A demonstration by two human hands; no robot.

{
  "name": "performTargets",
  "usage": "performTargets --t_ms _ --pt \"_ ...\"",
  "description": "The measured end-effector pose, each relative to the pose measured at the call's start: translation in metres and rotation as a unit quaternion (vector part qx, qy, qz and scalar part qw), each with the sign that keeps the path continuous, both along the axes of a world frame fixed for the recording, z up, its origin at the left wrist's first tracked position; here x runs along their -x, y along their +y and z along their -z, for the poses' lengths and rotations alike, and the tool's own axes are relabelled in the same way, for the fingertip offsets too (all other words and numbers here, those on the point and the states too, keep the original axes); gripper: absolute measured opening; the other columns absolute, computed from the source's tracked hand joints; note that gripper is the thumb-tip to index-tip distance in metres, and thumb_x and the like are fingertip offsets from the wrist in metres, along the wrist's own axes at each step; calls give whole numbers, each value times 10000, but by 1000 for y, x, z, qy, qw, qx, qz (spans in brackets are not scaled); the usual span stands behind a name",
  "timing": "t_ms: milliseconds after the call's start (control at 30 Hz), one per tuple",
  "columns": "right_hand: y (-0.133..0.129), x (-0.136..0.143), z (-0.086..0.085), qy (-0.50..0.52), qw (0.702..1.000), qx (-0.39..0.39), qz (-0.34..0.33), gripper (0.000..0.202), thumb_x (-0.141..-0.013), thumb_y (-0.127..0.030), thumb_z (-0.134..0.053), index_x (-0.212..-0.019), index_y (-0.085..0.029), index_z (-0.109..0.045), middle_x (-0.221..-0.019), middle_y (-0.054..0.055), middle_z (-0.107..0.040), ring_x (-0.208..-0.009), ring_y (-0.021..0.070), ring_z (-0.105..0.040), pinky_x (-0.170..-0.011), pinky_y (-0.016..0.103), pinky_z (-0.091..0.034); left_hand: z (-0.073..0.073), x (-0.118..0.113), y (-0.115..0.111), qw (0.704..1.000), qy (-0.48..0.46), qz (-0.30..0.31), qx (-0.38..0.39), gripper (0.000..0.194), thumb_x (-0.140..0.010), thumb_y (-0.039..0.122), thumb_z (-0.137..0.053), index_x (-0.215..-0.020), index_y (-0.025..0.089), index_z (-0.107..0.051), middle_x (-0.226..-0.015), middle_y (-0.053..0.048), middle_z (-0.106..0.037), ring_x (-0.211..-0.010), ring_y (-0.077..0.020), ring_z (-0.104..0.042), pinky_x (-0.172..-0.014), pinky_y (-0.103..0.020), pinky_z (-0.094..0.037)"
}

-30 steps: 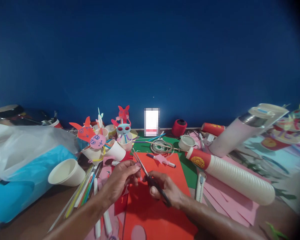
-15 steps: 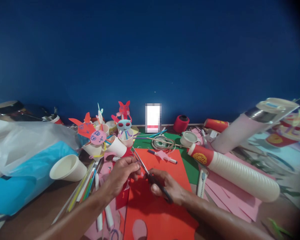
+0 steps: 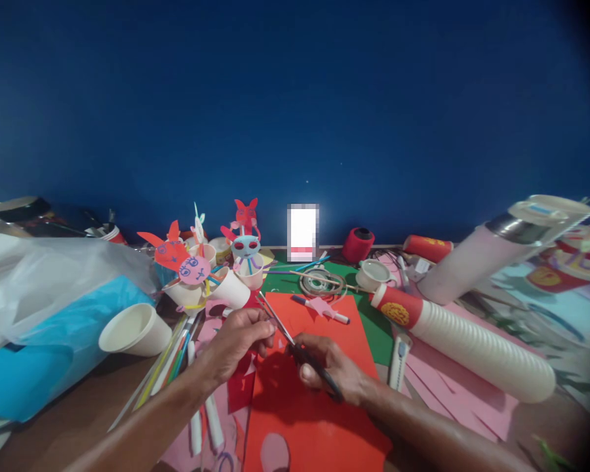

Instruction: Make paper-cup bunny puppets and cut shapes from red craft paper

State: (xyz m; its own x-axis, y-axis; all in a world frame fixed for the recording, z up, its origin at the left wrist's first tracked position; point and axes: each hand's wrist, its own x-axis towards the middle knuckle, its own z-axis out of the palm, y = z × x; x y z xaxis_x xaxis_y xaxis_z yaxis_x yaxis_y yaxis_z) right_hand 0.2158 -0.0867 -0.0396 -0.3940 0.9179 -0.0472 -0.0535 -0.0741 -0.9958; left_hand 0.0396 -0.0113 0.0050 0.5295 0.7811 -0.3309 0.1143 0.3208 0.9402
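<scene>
I see right hand (image 3: 327, 373) closed round scissors (image 3: 295, 341), blades slightly apart; left hand (image 3: 238, 341) pinches a tiny paper scrap (image 3: 270, 326) at the blades, over red sheet (image 3: 305, 406). Risk: fingertips v. close, could get nicked; scrap may slip.

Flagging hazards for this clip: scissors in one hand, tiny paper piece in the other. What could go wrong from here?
1. The left hand pinches a small paper piece right at the blades of the scissors held by the right hand; fingertips could get nicked.
2. The piece is tiny, so it may slip or be miscut.
3. A forearm could knock the loose paper cup.
</scene>
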Motion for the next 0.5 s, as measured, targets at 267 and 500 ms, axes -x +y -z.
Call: performTargets --t_ms 267,500 --pt "0 2 9 38 999 9 -2 409 -715 -520 -571 -883 -155 -498 -604 -47 -380 -483 59 -315 -438 181 -271 0 -1 -1 1000 -4 -8 24 108 -678 217 -565 -623 127 -542 -519 13 -553 -426 -78 -490 -446 -195 -365" --pt "0 2 10 33 999 4 10 425 -709 -518 -580 -911 -151 -510 -616 -41 -400 -495 61 -320 -441 179 -268 8 2 -2 999 -20 -20 39 88 -702 210 -563 -724 136 -523 -569 22 -564 -420 -64 -489 -436 -188 -354"
